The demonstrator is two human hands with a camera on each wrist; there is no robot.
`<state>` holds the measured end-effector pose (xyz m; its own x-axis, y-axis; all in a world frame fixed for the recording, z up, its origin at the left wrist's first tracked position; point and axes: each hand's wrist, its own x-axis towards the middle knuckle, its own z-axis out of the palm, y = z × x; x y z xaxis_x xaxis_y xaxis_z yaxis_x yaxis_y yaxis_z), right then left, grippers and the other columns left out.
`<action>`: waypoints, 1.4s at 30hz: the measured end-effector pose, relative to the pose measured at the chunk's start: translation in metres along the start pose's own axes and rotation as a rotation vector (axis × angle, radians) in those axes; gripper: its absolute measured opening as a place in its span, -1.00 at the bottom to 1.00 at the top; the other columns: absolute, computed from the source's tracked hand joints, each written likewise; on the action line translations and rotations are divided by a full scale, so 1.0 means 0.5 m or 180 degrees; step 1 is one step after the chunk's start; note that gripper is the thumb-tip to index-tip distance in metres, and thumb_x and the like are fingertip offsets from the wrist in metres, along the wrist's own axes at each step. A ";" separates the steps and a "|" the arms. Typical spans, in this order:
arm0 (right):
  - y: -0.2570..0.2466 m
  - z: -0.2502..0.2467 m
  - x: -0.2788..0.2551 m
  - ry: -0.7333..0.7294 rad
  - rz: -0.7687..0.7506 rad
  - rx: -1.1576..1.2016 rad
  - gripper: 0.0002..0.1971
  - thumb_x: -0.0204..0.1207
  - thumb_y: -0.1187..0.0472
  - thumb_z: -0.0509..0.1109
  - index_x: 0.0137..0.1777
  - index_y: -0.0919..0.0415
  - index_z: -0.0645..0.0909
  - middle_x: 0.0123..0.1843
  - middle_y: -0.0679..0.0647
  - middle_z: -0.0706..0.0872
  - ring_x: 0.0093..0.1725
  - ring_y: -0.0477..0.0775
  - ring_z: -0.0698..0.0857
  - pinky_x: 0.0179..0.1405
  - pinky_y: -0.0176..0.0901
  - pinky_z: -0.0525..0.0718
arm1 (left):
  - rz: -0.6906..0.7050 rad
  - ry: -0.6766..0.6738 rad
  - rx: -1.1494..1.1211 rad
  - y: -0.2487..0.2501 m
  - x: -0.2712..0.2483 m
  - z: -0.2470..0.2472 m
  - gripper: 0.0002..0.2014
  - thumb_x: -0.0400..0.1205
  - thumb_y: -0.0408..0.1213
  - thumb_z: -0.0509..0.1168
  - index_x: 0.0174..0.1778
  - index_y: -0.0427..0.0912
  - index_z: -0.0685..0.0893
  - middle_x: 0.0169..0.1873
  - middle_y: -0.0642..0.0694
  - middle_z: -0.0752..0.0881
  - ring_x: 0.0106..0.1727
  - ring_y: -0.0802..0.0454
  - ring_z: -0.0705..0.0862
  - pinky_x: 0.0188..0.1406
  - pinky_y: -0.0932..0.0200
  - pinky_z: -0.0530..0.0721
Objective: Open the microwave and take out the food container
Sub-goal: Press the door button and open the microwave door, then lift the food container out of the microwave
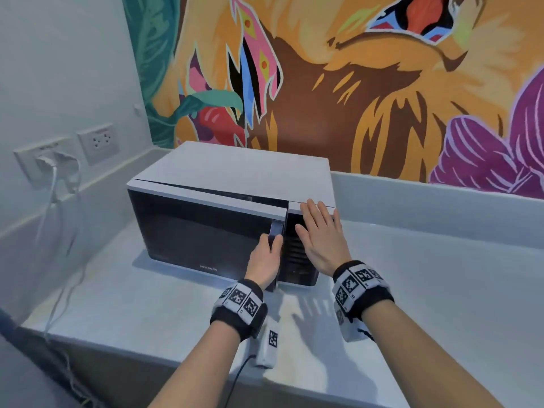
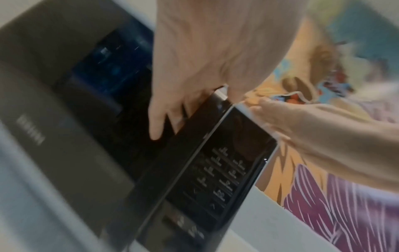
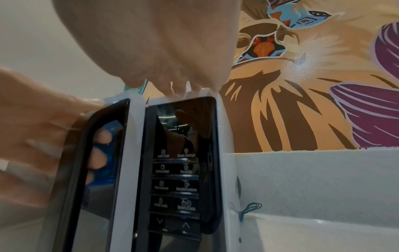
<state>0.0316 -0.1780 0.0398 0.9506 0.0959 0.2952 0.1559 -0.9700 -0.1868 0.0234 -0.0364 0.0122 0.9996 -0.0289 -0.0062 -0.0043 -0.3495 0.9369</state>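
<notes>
Both hands on microwave (image 1: 229,207): left hand (image 1: 265,260) curled round door handle (image 1: 276,231), right hand (image 1: 321,240) flat, spread.

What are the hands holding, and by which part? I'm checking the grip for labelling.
The left hand grips the microwave door by its handle edge; the right hand rests flat on the control panel.

The head view looks forward and down on the microwave (image 1: 229,213) from above its front. The left wrist view sits close below its door handle (image 2: 190,136), tilted and blurred, facing up along the control panel (image 2: 222,172). The right wrist view looks up that panel (image 3: 177,170) from very near. All three share the panel.
</notes>
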 end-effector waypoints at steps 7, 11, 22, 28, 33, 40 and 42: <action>-0.004 0.002 -0.043 0.0317 -0.0048 0.0507 -0.54 0.68 0.09 -0.01 0.58 0.11 0.25 0.68 0.10 0.19 0.68 0.12 0.06 0.69 0.12 -0.02 | 0.1679 0.1269 0.1770 0.062 -0.016 -0.022 -0.53 0.68 -0.12 -0.06 0.47 -0.18 0.43 0.48 -0.18 0.48 0.56 -0.18 0.37 0.58 -0.29 0.27; -0.017 0.032 -0.092 0.0755 -0.0027 0.1104 -0.62 0.61 0.28 0.12 0.40 0.20 0.50 0.49 0.18 0.48 0.51 0.18 0.37 0.58 0.03 0.30 | 0.1555 0.0278 0.2734 0.064 -0.002 -0.032 -0.36 0.63 -0.02 -0.23 0.50 -0.27 0.42 0.50 -0.23 0.51 0.59 -0.19 0.38 0.59 -0.17 0.32; -0.103 0.134 -0.107 -0.0166 -0.0460 0.1285 -0.65 0.55 0.34 0.12 0.26 0.21 0.60 0.25 0.13 0.58 0.30 0.11 0.46 0.34 -0.25 0.36 | 0.0874 0.1670 0.3048 0.063 -0.238 -0.128 -0.70 0.63 -0.04 0.11 -0.15 -0.17 0.63 -0.18 -0.17 0.67 -0.16 -0.12 0.66 -0.31 0.05 0.69; -0.182 0.176 -0.070 -0.0553 -0.0600 0.1473 -0.64 0.57 0.34 0.09 0.27 0.21 0.59 0.27 0.13 0.56 0.31 0.12 0.44 0.28 -0.19 0.39 | -0.0557 0.1825 0.3701 -0.008 -0.301 -0.238 -0.39 0.60 0.07 0.10 0.39 -0.37 0.42 0.26 -0.34 0.52 0.29 -0.30 0.48 0.30 -0.17 0.53; -0.217 0.197 -0.042 -0.0782 -0.0498 0.1668 -0.64 0.58 0.34 0.07 0.27 0.21 0.58 0.29 0.14 0.56 0.32 0.11 0.43 0.30 -0.19 0.38 | -0.0928 0.2144 0.3759 -0.062 -0.300 -0.302 -0.28 0.51 -0.01 0.31 0.50 -0.36 0.34 0.43 -0.48 0.40 0.50 -0.46 0.30 0.44 -0.45 0.18; -0.200 0.228 0.028 -0.0790 0.0291 0.2350 -0.65 0.58 0.30 0.15 0.33 0.17 0.53 0.32 0.14 0.55 0.33 0.13 0.52 0.40 -0.06 0.45 | -0.0438 0.2380 0.3391 -0.091 -0.240 -0.286 -0.30 0.58 -0.07 0.24 0.59 -0.34 0.25 0.60 -0.54 0.13 0.66 -0.47 -0.02 0.49 -0.56 -0.30; -0.196 0.226 0.070 -0.0754 0.0764 0.2756 -0.61 0.59 0.26 0.17 0.41 0.20 0.46 0.35 0.15 0.52 0.37 0.12 0.51 0.45 -0.01 0.44 | 0.0191 0.2023 0.3276 -0.098 -0.168 -0.242 -0.37 0.62 -0.06 0.09 0.60 -0.26 0.25 0.63 -0.46 0.16 0.67 -0.41 0.01 0.57 -0.37 -0.35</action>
<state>0.0800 -0.0546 -0.0373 0.9985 0.0500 -0.0233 0.0032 -0.4738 -0.8806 -0.0566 0.0966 0.0090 0.8317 0.2936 0.4713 0.2166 -0.9531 0.2115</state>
